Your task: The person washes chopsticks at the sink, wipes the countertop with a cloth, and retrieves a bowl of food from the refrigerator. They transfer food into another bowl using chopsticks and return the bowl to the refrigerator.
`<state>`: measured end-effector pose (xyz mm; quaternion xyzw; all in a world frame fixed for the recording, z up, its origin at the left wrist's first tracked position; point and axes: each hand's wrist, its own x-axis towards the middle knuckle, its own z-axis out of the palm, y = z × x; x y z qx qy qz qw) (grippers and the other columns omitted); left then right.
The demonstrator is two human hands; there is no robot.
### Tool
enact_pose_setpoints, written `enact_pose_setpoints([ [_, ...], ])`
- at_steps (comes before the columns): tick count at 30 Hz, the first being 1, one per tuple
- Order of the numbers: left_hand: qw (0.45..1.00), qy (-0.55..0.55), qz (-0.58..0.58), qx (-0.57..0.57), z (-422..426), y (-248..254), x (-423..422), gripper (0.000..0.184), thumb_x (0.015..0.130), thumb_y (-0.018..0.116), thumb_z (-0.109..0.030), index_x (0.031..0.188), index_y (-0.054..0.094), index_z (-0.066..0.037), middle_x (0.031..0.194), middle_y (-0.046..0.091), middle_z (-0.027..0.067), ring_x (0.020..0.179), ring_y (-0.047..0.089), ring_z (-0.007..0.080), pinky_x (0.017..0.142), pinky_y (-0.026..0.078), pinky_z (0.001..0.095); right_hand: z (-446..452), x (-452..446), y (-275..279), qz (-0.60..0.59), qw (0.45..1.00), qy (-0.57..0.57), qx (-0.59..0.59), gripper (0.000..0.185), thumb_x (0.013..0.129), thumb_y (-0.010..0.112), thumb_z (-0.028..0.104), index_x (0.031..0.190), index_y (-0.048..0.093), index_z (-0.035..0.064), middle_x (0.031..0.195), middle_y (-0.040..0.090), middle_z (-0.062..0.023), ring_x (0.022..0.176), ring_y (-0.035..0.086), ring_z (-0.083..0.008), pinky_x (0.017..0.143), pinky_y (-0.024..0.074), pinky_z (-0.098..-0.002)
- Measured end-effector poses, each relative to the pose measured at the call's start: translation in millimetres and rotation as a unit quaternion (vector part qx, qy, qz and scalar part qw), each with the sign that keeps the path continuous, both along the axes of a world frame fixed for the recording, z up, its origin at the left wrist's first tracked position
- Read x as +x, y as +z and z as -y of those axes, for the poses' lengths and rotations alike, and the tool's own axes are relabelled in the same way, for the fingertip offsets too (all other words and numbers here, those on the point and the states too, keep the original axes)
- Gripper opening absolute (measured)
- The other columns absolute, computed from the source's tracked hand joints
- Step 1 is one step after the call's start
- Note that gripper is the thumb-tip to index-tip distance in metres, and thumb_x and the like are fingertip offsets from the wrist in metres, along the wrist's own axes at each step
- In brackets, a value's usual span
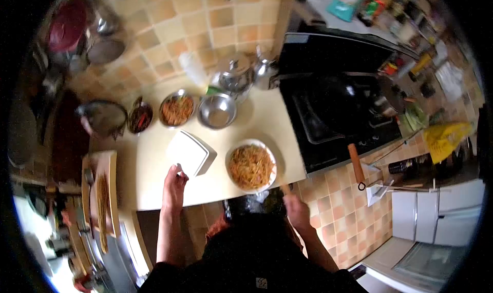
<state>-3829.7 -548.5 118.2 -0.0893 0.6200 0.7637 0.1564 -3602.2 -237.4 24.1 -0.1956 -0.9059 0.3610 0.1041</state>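
Observation:
My left hand [174,189] pinches the near corner of a white square plate [187,152], which is tilted over the cream counter [149,175]. To the right of it, a white round bowl [230,177] holds a heap of shredded, noodle-like food [251,165]. My right hand [298,211], blurred, is closed around a light wooden handle [285,189] at the counter's front edge, beside the bowl. What the handle belongs to cannot be made out.
Behind the plate stand a metal bowl of shredded food [177,110], a bare metal bowl [217,111] and a dish of dark red pieces [140,117]. A lidded pot [235,77] is near the wall. At right, a wok [334,105] sits on the black stove [303,134], its wooden handle [355,162] jutting forward.

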Motion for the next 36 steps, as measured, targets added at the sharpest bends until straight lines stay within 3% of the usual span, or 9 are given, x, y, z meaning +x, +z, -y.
enact_pose_setpoints([
  [1, 1.0, -0.001, -0.007, -0.004, -13, 24, 1, 0.045, 0.091, 0.059, -0.05, 0.113, 0.056, -0.01, 0.093, 0.049, -0.001, 0.087, 0.044, 0.0126, 0.09, 0.037, 0.0303, 1, -2, -4, 0.106, 0.992, 0.051, 0.035, 0.026, 0.098, 0.054, 0.029, 0.09, 0.054, 0.0043, 0.072, 0.061, -0.0217, 0.061, 0.061, -0.0422, 0.054, 0.0454, -0.0527],
  [6, 0.985, -0.13, -0.034, 0.104, -92, 113, -39, 0.037, 0.099, 0.05, -0.04, 0.119, 0.054, -0.009, 0.097, 0.052, 0.0011, 0.089, 0.048, 0.013, 0.089, 0.04, 0.0298, 10, 9, 18, -0.026, 0.991, -0.053, -0.121, 0.026, 0.099, 0.051, 0.029, 0.092, 0.055, 0.0041, 0.073, 0.062, -0.0228, 0.064, 0.06, -0.0434, 0.055, 0.0457, -0.0533],
  [9, 0.966, -0.167, -0.018, 0.198, -161, 165, -64, 0.034, 0.101, 0.049, -0.036, 0.122, 0.053, -0.009, 0.098, 0.055, 0.0008, 0.087, 0.05, 0.0108, 0.083, 0.042, 0.0268, 2, 36, 18, -0.014, 0.998, -0.036, -0.045, 0.029, 0.099, 0.051, 0.032, 0.095, 0.056, 0.0039, 0.074, 0.062, -0.024, 0.067, 0.061, -0.0441, 0.058, 0.0464, -0.0536],
  [10, 0.961, -0.195, -0.041, 0.193, -185, 181, -74, 0.031, 0.101, 0.05, -0.035, 0.119, 0.054, -0.01, 0.096, 0.055, -0.0004, 0.084, 0.05, 0.0101, 0.08, 0.043, 0.026, -2, 40, 21, 0.101, 0.981, -0.089, -0.137, 0.031, 0.099, 0.05, 0.034, 0.098, 0.058, 0.0041, 0.076, 0.063, -0.0238, 0.07, 0.062, -0.0432, 0.06, 0.0479, -0.0521],
  [18, 0.954, -0.238, -0.142, 0.113, -364, 286, -157, 0.027, 0.092, 0.064, -0.037, 0.097, 0.06, -0.011, 0.076, 0.055, -0.0018, 0.062, 0.043, 0.0071, 0.064, 0.044, 0.0225, -15, 92, 8, 0.06, 0.972, -0.165, -0.155, 0.026, 0.097, 0.055, 0.03, 0.096, 0.057, 0.0036, 0.079, 0.064, -0.022, 0.07, 0.063, -0.0423, 0.061, 0.0485, -0.0488],
  [24, 0.962, -0.253, -0.094, 0.043, -437, 288, -228, 0.028, 0.082, 0.07, -0.035, 0.078, 0.059, -0.01, 0.069, 0.054, -0.0018, 0.051, 0.036, 0.0077, 0.055, 0.039, 0.0215, -23, 103, 5, 0.039, 0.961, -0.197, -0.188, 0.025, 0.097, 0.055, 0.027, 0.103, 0.059, 0.0035, 0.086, 0.066, -0.0224, 0.075, 0.064, -0.0434, 0.065, 0.0507, -0.0488],
  [31, 0.966, -0.179, -0.164, 0.089, -473, 255, -265, 0.025, 0.086, 0.071, -0.03, 0.09, 0.065, -0.007, 0.063, 0.054, 0.001, 0.051, 0.046, 0.0103, 0.053, 0.046, 0.0252, -31, 104, 3, 0.039, 0.957, -0.21, -0.196, 0.024, 0.097, 0.055, 0.026, 0.103, 0.058, 0.0033, 0.091, 0.064, -0.0243, 0.082, 0.063, -0.044, 0.07, 0.05, -0.05],
  [34, 0.931, -0.266, -0.206, 0.143, -461, 237, -289, 0.032, 0.082, 0.076, -0.033, 0.094, 0.056, -0.01, 0.065, 0.045, 0.0021, 0.062, 0.051, 0.0176, 0.072, 0.056, 0.0333, -43, 91, 4, 0.076, 0.966, -0.183, -0.165, 0.023, 0.097, 0.054, 0.026, 0.096, 0.058, 0.0037, 0.085, 0.063, -0.0232, 0.083, 0.062, -0.0443, 0.07, 0.0485, -0.0516],
  [36, 0.939, -0.225, -0.226, 0.126, -452, 230, -292, 0.043, 0.082, 0.077, -0.031, 0.11, 0.055, -0.007, 0.093, 0.051, 0.0072, 0.076, 0.056, 0.0214, 0.081, 0.057, 0.0384, -50, 83, 2, 0.061, 0.97, -0.166, -0.169, 0.025, 0.097, 0.054, 0.028, 0.092, 0.057, 0.0035, 0.081, 0.062, -0.0223, 0.081, 0.061, -0.0444, 0.069, 0.0478, -0.0514],
])
